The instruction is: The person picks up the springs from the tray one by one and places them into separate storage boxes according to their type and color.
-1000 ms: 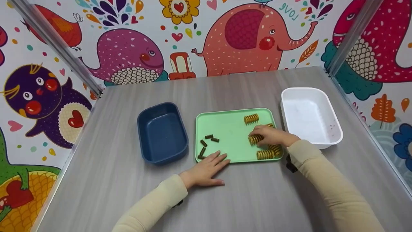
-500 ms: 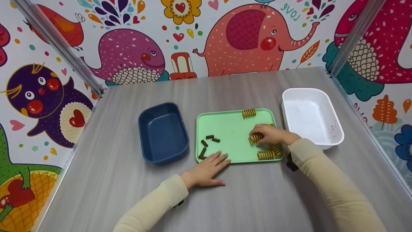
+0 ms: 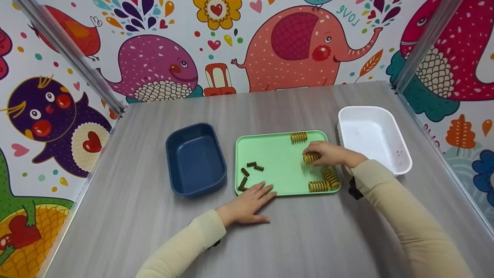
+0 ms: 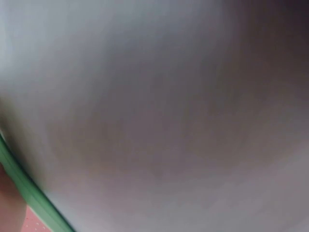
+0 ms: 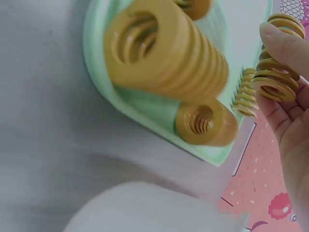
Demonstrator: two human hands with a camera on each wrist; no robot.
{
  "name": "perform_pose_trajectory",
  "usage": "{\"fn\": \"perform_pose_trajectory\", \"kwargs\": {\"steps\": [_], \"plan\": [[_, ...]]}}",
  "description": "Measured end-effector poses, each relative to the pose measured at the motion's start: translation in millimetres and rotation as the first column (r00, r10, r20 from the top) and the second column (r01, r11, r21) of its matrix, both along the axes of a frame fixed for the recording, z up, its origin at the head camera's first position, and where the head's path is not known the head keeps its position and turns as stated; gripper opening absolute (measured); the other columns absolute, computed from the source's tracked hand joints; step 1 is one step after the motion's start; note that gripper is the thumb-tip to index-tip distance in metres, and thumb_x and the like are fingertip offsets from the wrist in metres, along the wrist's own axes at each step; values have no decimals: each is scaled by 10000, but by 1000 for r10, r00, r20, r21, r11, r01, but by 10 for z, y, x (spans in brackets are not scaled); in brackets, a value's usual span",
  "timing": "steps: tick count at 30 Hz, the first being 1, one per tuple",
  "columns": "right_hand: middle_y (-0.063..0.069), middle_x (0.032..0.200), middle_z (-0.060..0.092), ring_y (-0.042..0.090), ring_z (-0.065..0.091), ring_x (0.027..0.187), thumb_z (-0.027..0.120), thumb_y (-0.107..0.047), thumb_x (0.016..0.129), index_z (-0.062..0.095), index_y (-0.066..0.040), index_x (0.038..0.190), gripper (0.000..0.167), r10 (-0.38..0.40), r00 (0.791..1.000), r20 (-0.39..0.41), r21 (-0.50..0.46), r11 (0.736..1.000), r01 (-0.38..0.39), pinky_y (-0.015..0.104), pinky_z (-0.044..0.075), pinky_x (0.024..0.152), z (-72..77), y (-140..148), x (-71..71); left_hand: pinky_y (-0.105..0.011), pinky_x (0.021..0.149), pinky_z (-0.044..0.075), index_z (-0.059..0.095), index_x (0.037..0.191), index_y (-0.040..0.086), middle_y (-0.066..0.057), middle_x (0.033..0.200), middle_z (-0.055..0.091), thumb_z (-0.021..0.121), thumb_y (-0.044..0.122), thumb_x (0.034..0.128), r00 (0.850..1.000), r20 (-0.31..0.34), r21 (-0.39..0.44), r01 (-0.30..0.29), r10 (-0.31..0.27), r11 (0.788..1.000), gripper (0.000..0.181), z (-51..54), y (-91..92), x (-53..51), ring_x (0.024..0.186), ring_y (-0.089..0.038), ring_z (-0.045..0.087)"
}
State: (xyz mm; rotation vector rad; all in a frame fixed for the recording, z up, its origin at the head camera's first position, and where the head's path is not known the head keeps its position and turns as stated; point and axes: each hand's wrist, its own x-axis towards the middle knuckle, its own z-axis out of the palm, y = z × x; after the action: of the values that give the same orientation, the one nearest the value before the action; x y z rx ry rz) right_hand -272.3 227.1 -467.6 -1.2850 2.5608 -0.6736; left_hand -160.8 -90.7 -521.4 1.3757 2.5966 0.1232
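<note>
Yellow and thickly coiled, the held spring hung just above the right part of the green tray, a blurred reflection or shadow beneath it. Since the half-second before, it had shifted away from the person and a little toward the right, and it seemed to have risen. Judging by that, the grasp was made and the spring was free of its neighbours; the lift looked barely begun.

The right hand pinched it, thumb on one side and curled fingers on the other, as the right wrist view also showed. Near it on the tray lay more yellow springs: the far spring by the far rim, the slanted spring at the right side, and the near spring along the near edge. All three had kept their places.

The left hand lay palm down with fingers spread, its fingertips over the tray's near rim, gripping nothing. Beside those fingertips sat small dark springs, unmoved. Farther out, the white bin stood right of the tray and the blue bin left of it, both on the grey surface.
</note>
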Motion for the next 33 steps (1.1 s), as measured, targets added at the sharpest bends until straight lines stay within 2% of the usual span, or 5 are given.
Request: {"fn": "perform_pose_trajectory", "kwargs": {"steps": [8,13,19,26,33], "plan": [[186,1088,581,330,528,1024,691,-46,788,592,62,1134,376,-67,997,45,21,998,66,482,415,880,150,75,-42,-380,1117,171,190,1471,130,-92,1523,163,441,554,897,1000,-4,-13,0,0,1000,757,7,2,0,1400,-295,108],[168,1096,580,288,533,993,694,-56,790,587,50,1149,389,-108,991,79,29,994,106,466,436,856,252,136,-64,-377,1119,165,188,1472,129,-90,1525,159,442,554,896,1000,1,-19,-6,6,1000,760,20,4,4,1401,-290,103],[113,1015,591,215,542,891,724,-66,764,613,8,1122,382,-154,986,64,34,988,153,418,464,788,382,244,-93,-391,1114,176,194,1470,122,-101,1521,168,455,550,892,1000,-3,0,-1,1,1000,765,10,-3,8,1397,-302,116],[107,1016,591,207,528,883,714,-64,774,609,-7,1130,376,-231,969,89,60,972,226,399,468,796,511,435,-136,-380,1116,171,190,1472,128,-94,1522,168,434,563,895,1000,-11,-17,0,0,1000,763,16,0,4,1399,-296,113],[80,973,592,186,517,859,715,-85,782,626,-36,1107,341,-231,972,52,40,973,229,353,466,765,602,603,-189,-386,1112,182,207,1467,117,-107,1515,188,443,560,893,1000,-19,-2,9,-9,1000,763,8,4,3,1394,-309,129]]}}
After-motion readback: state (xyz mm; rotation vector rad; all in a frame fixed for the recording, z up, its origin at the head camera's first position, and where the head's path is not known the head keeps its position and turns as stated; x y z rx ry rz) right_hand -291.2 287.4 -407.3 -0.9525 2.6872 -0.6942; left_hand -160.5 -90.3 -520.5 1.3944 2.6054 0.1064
